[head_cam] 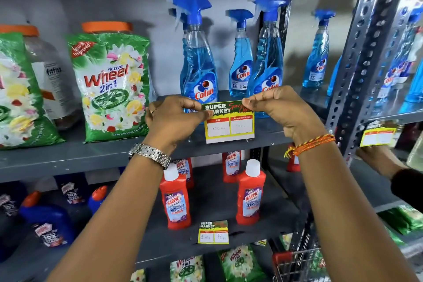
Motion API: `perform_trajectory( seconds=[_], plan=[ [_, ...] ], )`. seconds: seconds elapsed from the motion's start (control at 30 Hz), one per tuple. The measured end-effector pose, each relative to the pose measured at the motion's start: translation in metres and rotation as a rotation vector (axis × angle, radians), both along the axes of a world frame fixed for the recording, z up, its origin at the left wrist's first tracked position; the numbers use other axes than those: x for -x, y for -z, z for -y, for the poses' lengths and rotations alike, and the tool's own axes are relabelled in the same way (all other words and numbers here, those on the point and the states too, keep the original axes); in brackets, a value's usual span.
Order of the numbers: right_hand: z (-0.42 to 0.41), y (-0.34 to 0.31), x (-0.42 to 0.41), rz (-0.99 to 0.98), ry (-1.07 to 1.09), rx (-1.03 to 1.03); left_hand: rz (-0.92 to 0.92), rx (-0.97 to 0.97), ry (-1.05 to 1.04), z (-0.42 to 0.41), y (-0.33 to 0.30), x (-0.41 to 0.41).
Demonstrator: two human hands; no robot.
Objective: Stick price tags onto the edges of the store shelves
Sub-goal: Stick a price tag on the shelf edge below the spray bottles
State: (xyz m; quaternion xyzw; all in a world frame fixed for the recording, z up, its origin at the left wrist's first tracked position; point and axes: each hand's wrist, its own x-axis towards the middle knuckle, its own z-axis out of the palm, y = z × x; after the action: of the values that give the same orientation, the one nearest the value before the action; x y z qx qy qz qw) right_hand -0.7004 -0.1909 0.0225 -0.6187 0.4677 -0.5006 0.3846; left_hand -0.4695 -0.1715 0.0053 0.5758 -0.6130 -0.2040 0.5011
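At the centre of the frame, both hands hold a price tag [229, 124] against the front edge of the grey shelf [91, 155]. The left hand [174, 119] pinches the tag's upper left corner, fingers closed over part of the printed heading; the right hand [281, 110] pinches the upper right corner, hiding the end of the red lettering. The handwritten prices in the two white boxes are too faint to read. Blue spray bottles [199, 57] stand behind. A second tag [213, 232] sits on the lower shelf edge.
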Motion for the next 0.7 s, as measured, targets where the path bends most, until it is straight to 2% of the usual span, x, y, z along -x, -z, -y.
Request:
perform_trajectory(
  seconds=[0.2,0.33,0.43,0.53,0.7],
  plan=[
    [-0.006,0.008,0.001,-0.061,-0.021,0.057,0.026,0.031,0.081,-0.007,0.002,-0.006],
    [-0.010,0.019,0.000,-0.091,-0.058,0.134,0.110,0.070,0.112,-0.011,0.004,-0.009],
    [-0.010,0.028,0.000,-0.197,0.045,0.207,0.115,0.090,0.146,-0.015,0.009,-0.009],
    [-0.015,0.038,-0.001,-0.209,0.094,0.221,0.284,0.110,0.041,-0.022,0.015,-0.009],
    [-0.023,0.064,0.000,-0.221,0.191,0.217,0.415,0.176,-0.141,-0.035,0.027,0.001]
  ],
)
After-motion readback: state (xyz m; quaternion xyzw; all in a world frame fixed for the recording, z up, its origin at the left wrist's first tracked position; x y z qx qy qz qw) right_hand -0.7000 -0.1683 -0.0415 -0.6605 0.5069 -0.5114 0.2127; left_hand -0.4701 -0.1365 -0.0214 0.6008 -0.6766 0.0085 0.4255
